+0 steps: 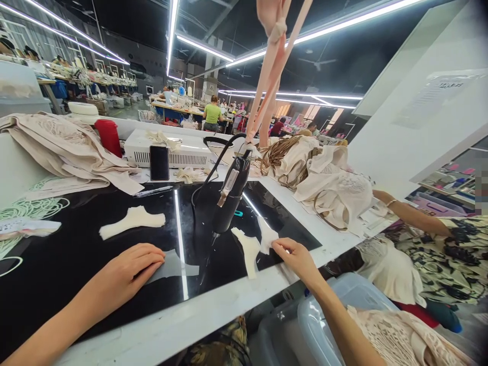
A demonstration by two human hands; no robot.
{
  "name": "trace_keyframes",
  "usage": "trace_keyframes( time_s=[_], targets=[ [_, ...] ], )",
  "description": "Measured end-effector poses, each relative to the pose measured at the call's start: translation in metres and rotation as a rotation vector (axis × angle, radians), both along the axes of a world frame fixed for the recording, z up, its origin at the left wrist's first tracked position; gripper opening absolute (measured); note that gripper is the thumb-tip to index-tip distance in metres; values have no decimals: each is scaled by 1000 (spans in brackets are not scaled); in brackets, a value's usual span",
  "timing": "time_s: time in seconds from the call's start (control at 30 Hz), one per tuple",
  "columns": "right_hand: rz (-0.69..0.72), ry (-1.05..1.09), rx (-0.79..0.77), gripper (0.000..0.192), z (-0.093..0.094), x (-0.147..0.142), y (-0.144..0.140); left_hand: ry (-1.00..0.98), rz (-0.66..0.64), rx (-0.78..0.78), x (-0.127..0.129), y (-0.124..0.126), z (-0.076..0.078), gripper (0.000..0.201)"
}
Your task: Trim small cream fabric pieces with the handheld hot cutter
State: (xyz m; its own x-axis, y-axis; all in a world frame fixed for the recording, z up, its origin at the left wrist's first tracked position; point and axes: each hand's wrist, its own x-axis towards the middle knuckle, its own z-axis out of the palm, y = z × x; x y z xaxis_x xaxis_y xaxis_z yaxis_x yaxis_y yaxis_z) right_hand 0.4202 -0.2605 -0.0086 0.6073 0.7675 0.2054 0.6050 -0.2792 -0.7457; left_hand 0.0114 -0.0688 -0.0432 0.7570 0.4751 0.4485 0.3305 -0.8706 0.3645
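My left hand (133,267) is closed at the left end of a thin translucent cut piece (173,268), with thumb and fingers together on it. At the right, my right hand (299,258) pinches the edge of a small white fabric piece (268,236). Just beside that lies a cream, forked fabric piece (249,251), reaching the board's front edge. Between my hands hangs a black handheld electric tool (232,190), tip down, tied to pink straps (269,86). Another cream fabric piece (132,221) lies on the glossy black board (114,274), beyond my left hand.
Beige garments are heaped at the left (61,145) and right (331,178). A white vented box (186,155), a phone (159,163) and a red container (108,137) stand at the back. A co-worker's arm (415,211) reaches in from the right, above plastic bins (343,295).
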Motion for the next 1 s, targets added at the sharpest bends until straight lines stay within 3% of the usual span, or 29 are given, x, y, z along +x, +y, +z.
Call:
trace_keyframes(
  time_s=[0.43, 0.6, 0.73, 0.9, 1.0],
  targets=[
    [-70, 237, 132, 32, 6, 12, 2, 4, 7, 42, -1, 3, -3, 31],
    [-126, 378, 289, 37, 6, 16, 4, 8, 5, 42, 0, 2, -2, 32],
    [-149, 493, 495, 37, 18, 16, 5, 8, 4, 31, 0, 0, 0, 30],
    [-79, 578, 688, 30, 43, -9, 5, -13, -7, 20, 4, -5, 8, 29],
    [26, 609, 686, 25, 54, -40, 3, -21, -19, -11, 8, -8, 14, 26]
  ],
)
